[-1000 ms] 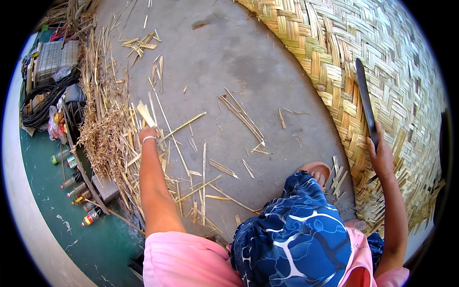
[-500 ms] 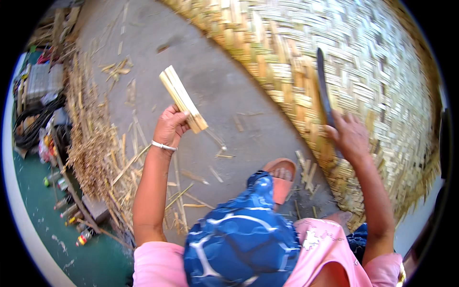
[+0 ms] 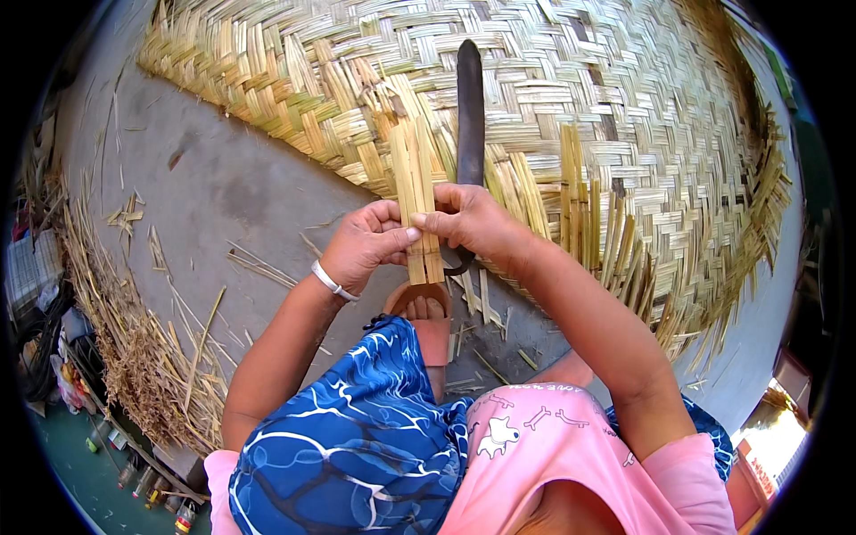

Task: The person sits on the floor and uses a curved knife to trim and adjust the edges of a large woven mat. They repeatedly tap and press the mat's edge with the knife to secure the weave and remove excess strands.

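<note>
Between my two hands stands a flat, pale-yellow bundle of split reed strips (image 3: 412, 169), upright just above my sandal. My left hand (image 3: 367, 239) pinches its lower part from the left, thumb across the front. On the other side my right hand (image 3: 477, 223) presses its thumb and fingers against the same strips. A long dark knife (image 3: 470, 111) is also in my right hand, blade pointing away over the mat; a dark hooked end shows below the hand. The knife's grip is mostly hidden by my fingers.
A large woven mat (image 3: 535, 80) spreads across the far side and right, with loose strip ends (image 3: 624, 254) along its near edge. My sandalled foot (image 3: 428, 325) is below the bundle. Dry stalks (image 3: 134, 357) and bottles (image 3: 156, 490) lie at left.
Both hands have come together in the middle, the left bringing the strips and the right bringing the knife. My right hand now touches the strips too. The view has turned toward the mat.
</note>
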Demonstrator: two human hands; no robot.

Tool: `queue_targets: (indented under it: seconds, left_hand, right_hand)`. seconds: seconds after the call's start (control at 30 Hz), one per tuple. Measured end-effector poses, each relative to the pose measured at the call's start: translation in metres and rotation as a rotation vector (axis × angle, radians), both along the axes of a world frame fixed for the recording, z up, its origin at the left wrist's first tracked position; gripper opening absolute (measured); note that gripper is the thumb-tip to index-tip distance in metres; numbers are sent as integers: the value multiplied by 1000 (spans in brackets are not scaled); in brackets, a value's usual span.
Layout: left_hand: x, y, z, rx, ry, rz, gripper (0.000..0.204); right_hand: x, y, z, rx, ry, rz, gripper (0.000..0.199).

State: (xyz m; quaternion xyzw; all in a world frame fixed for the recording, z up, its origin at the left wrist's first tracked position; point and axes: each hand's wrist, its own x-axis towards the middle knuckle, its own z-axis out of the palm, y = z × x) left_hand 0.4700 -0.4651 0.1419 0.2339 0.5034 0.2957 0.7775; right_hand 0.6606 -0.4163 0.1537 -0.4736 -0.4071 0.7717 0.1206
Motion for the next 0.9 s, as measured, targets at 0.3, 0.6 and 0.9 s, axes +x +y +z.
queue_targets:
  seconds: [0.3, 0.6, 0.9]
  left_hand:
    - [19, -8, -10, -69, 101, -119, 24]
    - [39, -16, -4, 47, 291, -179, 17]
    - [-44, -30, -28, 557, 1241, -472, 12]
  right_hand:
    - [29, 0, -16, -45, -52, -26, 24]
    - [34, -15, -23, 72, -42, 1, 26]
    - [34, -23, 21, -25, 148, -90, 26]
